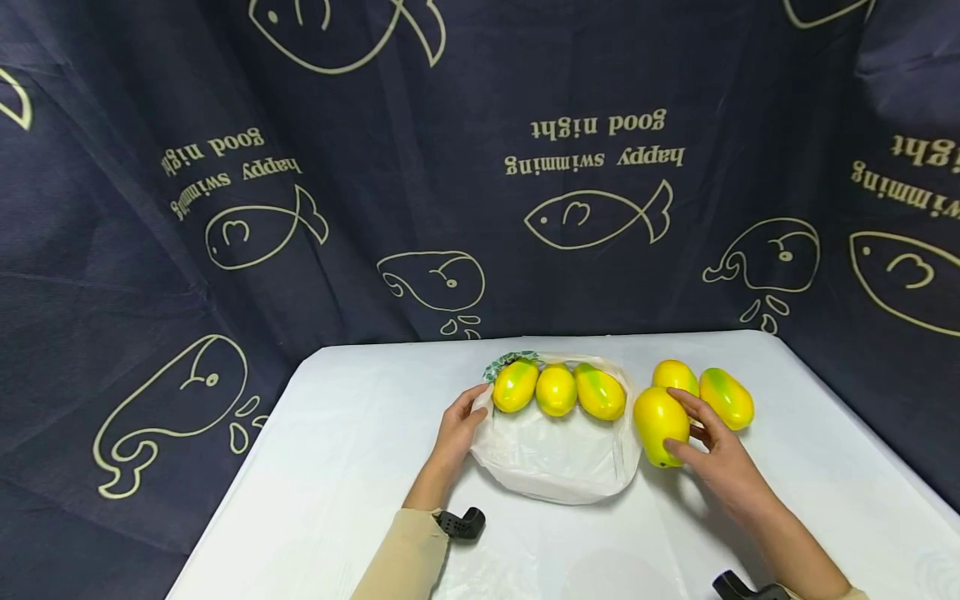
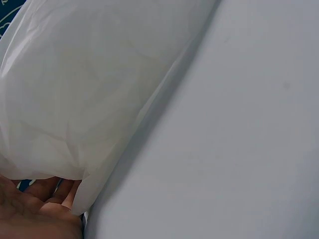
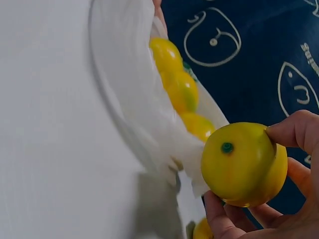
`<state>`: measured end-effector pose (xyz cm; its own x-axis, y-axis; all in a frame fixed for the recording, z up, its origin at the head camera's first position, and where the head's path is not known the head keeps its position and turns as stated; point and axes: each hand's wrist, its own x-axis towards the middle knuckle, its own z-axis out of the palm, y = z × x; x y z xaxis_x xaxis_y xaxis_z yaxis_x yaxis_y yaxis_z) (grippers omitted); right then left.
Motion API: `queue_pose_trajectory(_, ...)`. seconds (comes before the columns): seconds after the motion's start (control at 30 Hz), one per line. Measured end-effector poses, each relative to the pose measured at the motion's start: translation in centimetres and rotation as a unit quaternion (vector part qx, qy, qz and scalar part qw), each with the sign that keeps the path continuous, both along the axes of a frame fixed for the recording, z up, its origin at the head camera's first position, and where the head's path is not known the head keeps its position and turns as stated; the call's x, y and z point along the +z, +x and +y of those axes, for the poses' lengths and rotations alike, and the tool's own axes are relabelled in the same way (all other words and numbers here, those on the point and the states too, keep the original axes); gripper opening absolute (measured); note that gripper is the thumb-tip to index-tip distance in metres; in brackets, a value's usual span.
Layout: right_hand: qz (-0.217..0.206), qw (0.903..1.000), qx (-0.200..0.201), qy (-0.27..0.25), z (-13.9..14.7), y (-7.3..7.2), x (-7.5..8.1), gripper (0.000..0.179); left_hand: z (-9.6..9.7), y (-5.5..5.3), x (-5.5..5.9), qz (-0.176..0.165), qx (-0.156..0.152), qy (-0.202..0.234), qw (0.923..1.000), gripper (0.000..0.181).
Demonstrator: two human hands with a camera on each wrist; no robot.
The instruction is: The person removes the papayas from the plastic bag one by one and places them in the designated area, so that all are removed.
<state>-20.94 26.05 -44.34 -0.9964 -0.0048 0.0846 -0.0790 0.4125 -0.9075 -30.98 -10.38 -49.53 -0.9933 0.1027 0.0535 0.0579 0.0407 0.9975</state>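
A white plastic bag (image 1: 551, 483) with a green print at its far edge lies with its mouth spread on the table. Inside, along the far side, sit three yellow-green mangoes (image 1: 557, 390) in a row. My left hand (image 1: 455, 427) grips the bag's left rim between thumb and fingers; some fingers are hidden behind the plastic in the left wrist view. Just off the bag's right rim, my right hand (image 1: 722, 460) holds another mango (image 1: 658, 423), its thumb and fingertips around the sides. In the right wrist view this mango (image 3: 239, 162) shows a dark green stem spot.
Two more mangoes, one partly covered (image 1: 675, 375) and one with a green patch (image 1: 726, 398), lie behind my right hand. A white cloth covers the table (image 1: 337, 467). Dark blue curtains (image 1: 480, 208) with fish and whale drawings hang behind and at the sides.
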Motion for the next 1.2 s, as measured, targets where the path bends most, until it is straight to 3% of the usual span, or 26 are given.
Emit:
queue_pose_trajectory(0.3,-0.031,0.9986,-0.032,0.028,2.4,0.4,-1.2,0.078,0.0,2.0,3.0,-0.005,-0.008,-0.014,0.9999,0.044)
queue_pose_trajectory(0.57,-0.073,0.9943,-0.061,0.048,4.0,0.8,-1.3,0.082,0.0,2.0,2.9,-0.001,-0.011,-0.01,0.9999,0.044)
queue_pose_trajectory(1.03,-0.059,0.9909,-0.075,0.095,5.5,0.8,-1.8,0.076,-0.1,1.8,2.7,0.003,-0.013,-0.011,0.9998,0.044)
queue_pose_trajectory(1.2,-0.072,0.9898,-0.076,0.097,5.8,0.7,-2.1,0.074,-0.1,1.8,2.8,0.002,-0.012,-0.009,0.9999,0.044)
